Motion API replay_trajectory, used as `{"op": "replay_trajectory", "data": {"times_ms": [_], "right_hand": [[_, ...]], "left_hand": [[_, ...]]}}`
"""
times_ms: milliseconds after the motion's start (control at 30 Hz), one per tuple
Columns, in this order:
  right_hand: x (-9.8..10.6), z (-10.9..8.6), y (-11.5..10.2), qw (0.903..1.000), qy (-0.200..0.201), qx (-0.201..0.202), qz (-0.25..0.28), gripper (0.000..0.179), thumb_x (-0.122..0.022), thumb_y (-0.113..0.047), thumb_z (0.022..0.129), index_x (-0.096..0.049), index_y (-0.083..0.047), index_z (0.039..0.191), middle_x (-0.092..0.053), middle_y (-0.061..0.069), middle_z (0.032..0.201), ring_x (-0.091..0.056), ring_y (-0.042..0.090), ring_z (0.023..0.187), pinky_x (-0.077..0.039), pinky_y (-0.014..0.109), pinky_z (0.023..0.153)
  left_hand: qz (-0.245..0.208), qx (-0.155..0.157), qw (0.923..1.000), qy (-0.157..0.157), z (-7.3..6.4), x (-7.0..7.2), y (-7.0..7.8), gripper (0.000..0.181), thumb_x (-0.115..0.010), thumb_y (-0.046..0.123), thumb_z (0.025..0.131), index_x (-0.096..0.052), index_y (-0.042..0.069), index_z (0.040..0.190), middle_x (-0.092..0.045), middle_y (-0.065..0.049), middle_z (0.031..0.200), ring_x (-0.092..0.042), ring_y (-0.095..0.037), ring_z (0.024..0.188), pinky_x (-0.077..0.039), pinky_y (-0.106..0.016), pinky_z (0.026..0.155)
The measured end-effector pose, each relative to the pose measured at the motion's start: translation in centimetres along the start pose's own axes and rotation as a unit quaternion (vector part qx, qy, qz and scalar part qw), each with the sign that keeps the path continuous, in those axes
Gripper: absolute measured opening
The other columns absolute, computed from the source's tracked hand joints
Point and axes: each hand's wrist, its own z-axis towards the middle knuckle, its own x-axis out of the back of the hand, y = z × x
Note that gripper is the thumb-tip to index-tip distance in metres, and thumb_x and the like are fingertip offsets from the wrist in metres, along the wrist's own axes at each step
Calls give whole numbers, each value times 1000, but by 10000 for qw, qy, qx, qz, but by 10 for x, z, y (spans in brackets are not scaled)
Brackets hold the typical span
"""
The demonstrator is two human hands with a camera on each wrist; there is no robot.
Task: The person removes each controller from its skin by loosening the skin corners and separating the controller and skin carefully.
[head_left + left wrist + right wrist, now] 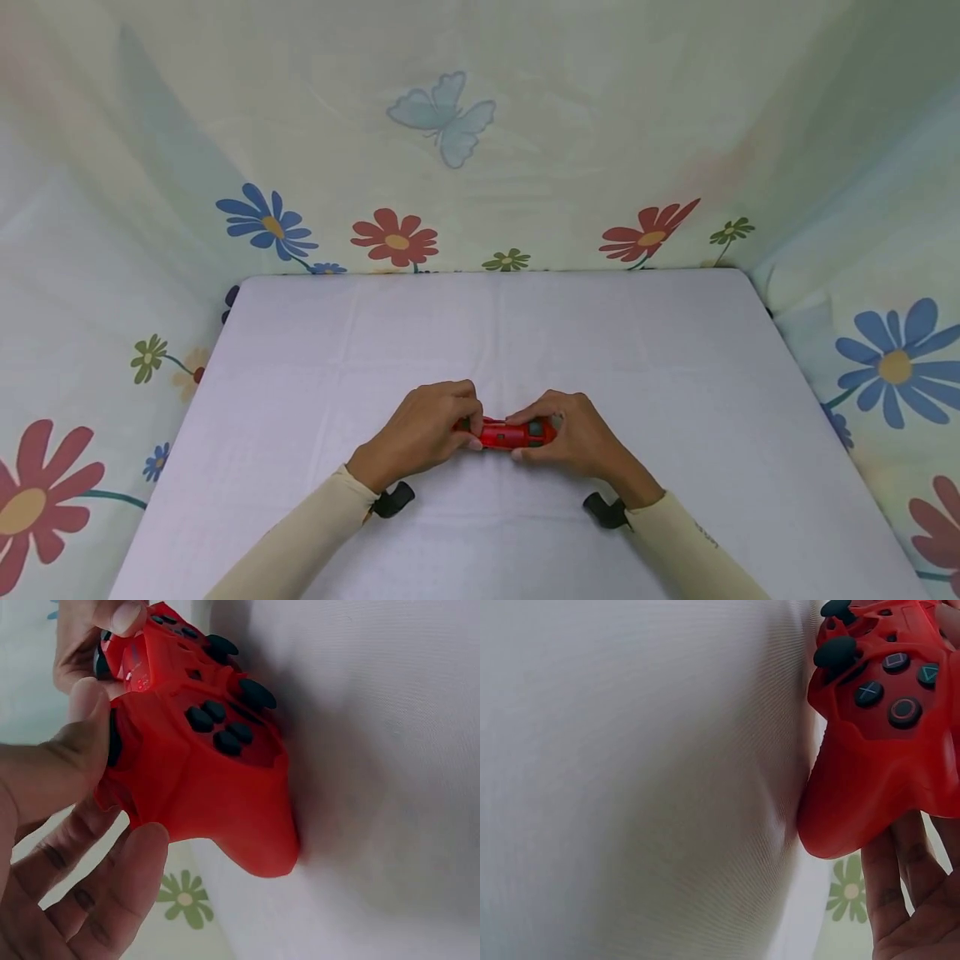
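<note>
A red game controller (504, 435) stands on edge on the table, its upper side facing up and its handles down on the cloth. My left hand (423, 427) pinches its left end between thumb and fingers. At the right end, my right hand (577, 435) grips it the same way. The left wrist view shows black direction buttons and thumbsticks on the controller (225, 795), with a loose fold of its red cover near my left thumb (86, 742). Symbol buttons show on the controller (870, 765) in the right wrist view, with right-hand fingers (889, 892) behind the handle.
The table (495, 333) is covered in a white cloth. A curtain with flowers and a butterfly (446, 121) hangs behind and along both sides. Black wrist devices (393, 500) sit below the beige sleeves (307, 529).
</note>
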Motion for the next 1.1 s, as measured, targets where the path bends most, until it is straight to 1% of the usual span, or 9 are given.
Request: {"op": "replay_trajectory", "data": {"times_ms": [133,267,400,600,733,833,967,1033,1100], "right_hand": [[0,-1,0,10000,13,-17,-16,41,-101,-31,73,-82,-41,108,-77,-21,104,-69,2,96,-57,27,81],[-2,1,0,10000,34,-42,8,40,-101,-32,72,-82,-41,107,-76,-21,102,-69,2,95,-57,28,80],[-2,4,1,10000,17,-60,19,37,-99,-33,74,-82,-41,106,-76,-20,101,-68,2,93,-56,30,79],[2,6,2,9998,7,-168,94,36,-99,-32,75,-82,-43,105,-76,-21,99,-68,4,92,-55,33,81],[2,7,3,9994,-50,-300,174,34,-98,-36,76,-82,-43,106,-76,-20,102,-69,7,95,-56,36,86],[1,8,4,9984,-37,-459,336,33,-95,-41,79,-82,-41,109,-77,-18,106,-69,10,102,-55,43,94],[-1,9,10,9956,121,-652,658,30,-90,-40,86,-80,-38,115,-77,-17,114,-68,12,114,-51,52,104],[-1,9,14,9946,178,-613,820,31,-87,-36,90,-79,-33,120,-77,-15,118,-68,12,119,-51,53,108],[0,8,18,9932,147,-494,1042,39,-87,-30,90,-76,-25,127,-78,-12,122,-68,13,122,-51,47,111]], "left_hand": [[410,-155,9990,87,1,-2,2,23,-92,31,82,-71,24,81,-58,12,85,-51,-1,75,-44,-17,64],[894,-400,9951,162,0,-4,1,21,-90,33,83,-72,24,86,-59,10,88,-54,-4,77,-45,-16,64],[881,-392,9952,152,-6,-2,-5,23,-88,35,84,-68,25,83,-59,9,96,-56,-4,82,-46,-16,66],[303,-109,9991,265,-18,0,-17,19,-88,27,85,-70,25,87,-58,9,98,-59,-3,81,-50,-18,70],[-352,194,9984,402,-22,-7,-27,20,-89,24,86,-69,25,90,-59,12,99,-62,-6,83,-51,-19,71],[-1034,390,9916,672,-25,-11,-31,27,-93,21,81,-68,25,91,-60,13,102,-64,-9,90,-56,-22,72],[-1867,573,9757,992,-27,-19,-34,43,-98,13,74,-67,24,102,-61,10,113,-63,-9,109,-63,-29,80],[-2102,649,9692,1106,-26,-24,-35,48,-98,9,73,-66,24,106,-60,4,123,-61,-11,118,-64,-32,82],[-2201,712,9657,1181,-24,-29,-36,49,-97,6,74,-65,24,107,-59,-1,132,-59,-13,124,-64,-32,84]]}}
